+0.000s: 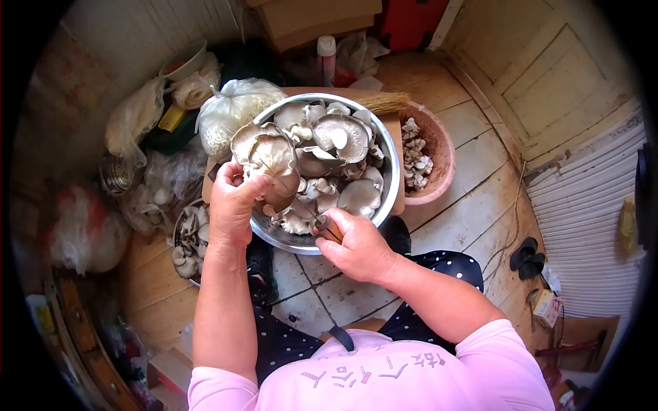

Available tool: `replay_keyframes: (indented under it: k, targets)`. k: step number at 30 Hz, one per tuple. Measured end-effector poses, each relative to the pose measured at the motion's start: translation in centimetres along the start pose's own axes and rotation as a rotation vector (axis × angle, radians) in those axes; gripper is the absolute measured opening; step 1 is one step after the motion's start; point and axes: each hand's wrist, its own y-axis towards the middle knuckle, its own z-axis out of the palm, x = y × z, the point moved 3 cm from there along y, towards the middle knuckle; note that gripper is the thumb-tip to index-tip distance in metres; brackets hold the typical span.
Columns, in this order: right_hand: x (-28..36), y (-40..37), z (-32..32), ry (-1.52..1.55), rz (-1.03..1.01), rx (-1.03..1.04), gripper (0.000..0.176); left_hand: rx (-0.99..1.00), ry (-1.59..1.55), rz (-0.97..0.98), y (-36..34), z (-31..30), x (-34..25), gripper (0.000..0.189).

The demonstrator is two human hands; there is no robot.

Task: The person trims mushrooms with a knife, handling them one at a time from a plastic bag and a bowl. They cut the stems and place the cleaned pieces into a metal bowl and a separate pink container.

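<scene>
A large metal bowl (pixel 393 175) full of grey-brown oyster mushrooms (pixel 360 198) stands in front of me. Over its left side my left hand (pixel 235 195) grips a clump of mushrooms (pixel 274 161), thumb and fingers closed on it, gills and stem side showing. At the bowl's near rim my right hand (pixel 355 245) is closed round the wooden handle of a small knife (pixel 331 233). Its dark blade points up and left toward the clump; whether it touches cannot be made out.
Right of the bowl is a pink basin (pixel 444 168) with mushroom pieces (pixel 415 157). A smaller container of mushrooms (pixel 186 243) sits at the left. Plastic bags (pixel 236 103), a spray can (pixel 327 61), a straw brush (pixel 380 103) and black slippers (pixel 527 258) lie around.
</scene>
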Motion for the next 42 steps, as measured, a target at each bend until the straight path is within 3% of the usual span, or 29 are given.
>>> replay_keyframes:
  k: [18,22,27,32,42]
  targets:
    - [-0.3,0.2,-0.1,-0.069,-0.031,-0.030,0.025,0.144,0.043,-0.130,-1.6,2.3,0.8,0.035]
    - [-0.7,0.6,-0.3,-0.150,0.013,-0.026,0.022,0.137,0.217,-0.013,-1.9,2.8,1.6,0.035]
    - [-0.1,0.6,-0.9,-0.113,-0.012,-0.007,0.020,0.046,0.021,-0.123,-1.1,1.9,1.4,0.029]
    - [-0.8,-0.2,-0.5,-0.115,0.030,0.063,0.024,0.022,-0.057,-0.047,0.1,-0.2,0.4,0.026]
    - [-0.9,-0.7,-0.7,-0.089,0.101,0.098,0.027,-0.074,0.280,0.111,0.4,-0.4,0.2,0.034]
